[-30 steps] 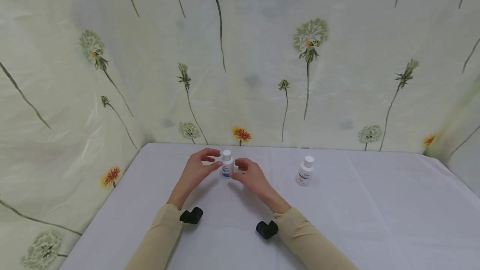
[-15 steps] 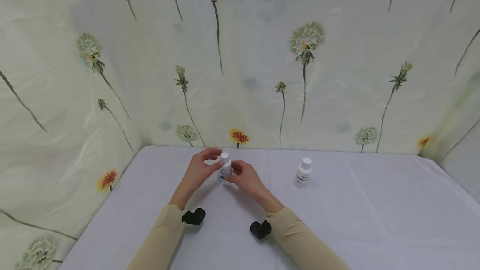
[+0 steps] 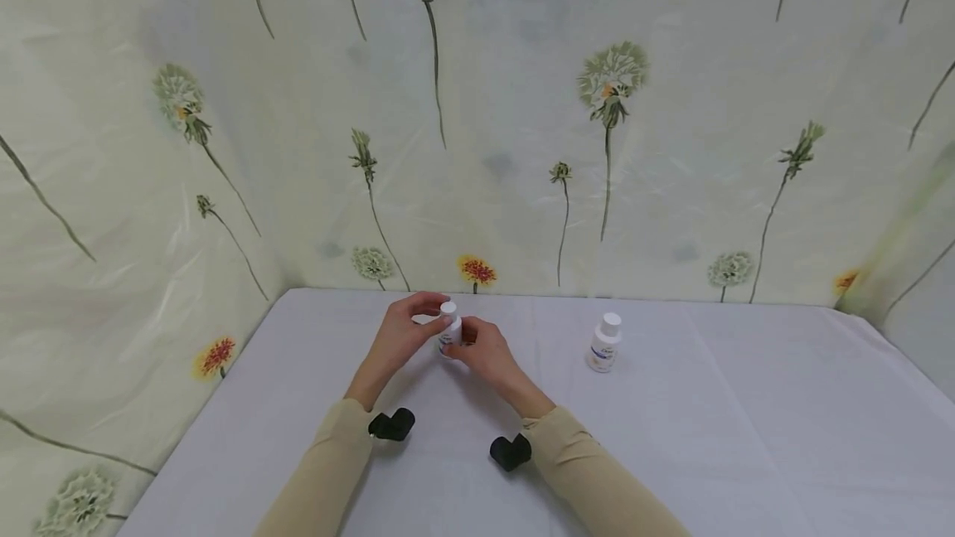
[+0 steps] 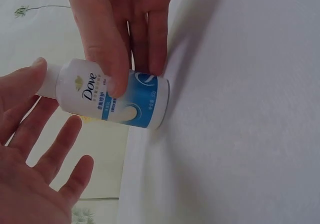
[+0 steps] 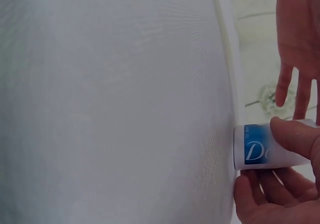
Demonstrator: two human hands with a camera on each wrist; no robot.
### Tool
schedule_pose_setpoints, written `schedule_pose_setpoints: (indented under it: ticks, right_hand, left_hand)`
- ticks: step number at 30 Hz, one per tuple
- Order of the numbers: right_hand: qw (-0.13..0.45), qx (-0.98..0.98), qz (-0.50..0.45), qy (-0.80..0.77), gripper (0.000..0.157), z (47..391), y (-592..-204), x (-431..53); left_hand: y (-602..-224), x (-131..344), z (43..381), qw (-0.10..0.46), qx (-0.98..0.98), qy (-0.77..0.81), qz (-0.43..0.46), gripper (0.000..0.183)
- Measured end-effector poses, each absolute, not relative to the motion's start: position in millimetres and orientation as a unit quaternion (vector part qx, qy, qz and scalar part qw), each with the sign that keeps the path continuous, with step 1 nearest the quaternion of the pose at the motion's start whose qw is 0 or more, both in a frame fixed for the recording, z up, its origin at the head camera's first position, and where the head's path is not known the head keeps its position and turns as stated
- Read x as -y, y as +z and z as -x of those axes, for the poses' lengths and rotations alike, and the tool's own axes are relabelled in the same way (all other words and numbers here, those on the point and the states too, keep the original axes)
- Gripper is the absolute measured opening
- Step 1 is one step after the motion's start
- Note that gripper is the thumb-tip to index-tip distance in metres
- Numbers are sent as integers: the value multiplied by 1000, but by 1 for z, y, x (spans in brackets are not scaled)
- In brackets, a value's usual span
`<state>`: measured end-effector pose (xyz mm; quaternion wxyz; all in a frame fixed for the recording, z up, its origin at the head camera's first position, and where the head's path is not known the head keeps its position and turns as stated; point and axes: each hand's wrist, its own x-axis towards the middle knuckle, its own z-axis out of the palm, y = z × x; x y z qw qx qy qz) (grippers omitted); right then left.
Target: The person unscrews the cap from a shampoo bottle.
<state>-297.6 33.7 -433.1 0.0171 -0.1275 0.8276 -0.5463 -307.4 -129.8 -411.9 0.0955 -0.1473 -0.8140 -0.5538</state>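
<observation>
A small white Dove bottle [image 3: 451, 340] with a blue label stands upright near the table's far edge. Around its body my right hand [image 3: 490, 354] holds on, the thumb [image 4: 117, 82] lying across the label in the left wrist view. My left hand [image 3: 397, 340] pinches the white cap [image 4: 49, 80] between thumb and fingers, while its other fingers spread loosely below. The right wrist view shows the bottle's base at the cloth, with the upper part partly covered by the right thumb [image 5: 295, 134].
A second white bottle [image 3: 603, 344] stands upright to the right, apart from both hands. White cloth [image 3: 716, 437] covers the table, and a flower-printed curtain [image 3: 507, 106] hangs behind its far edge. Black wrist-worn devices [image 3: 392, 424] sit at both sleeves.
Both hands have closed in on the near bottle: the right now grips its body, and the left has come onto the cap. The second bottle stays put.
</observation>
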Motion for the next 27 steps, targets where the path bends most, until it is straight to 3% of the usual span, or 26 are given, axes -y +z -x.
schedule_pose_setpoints:
  ticks: [27]
  right_hand:
    - [50,-832,148,-533,37,283,-427,-50]
  left_hand:
    - [-404,122,297,49,802,-577,144,27]
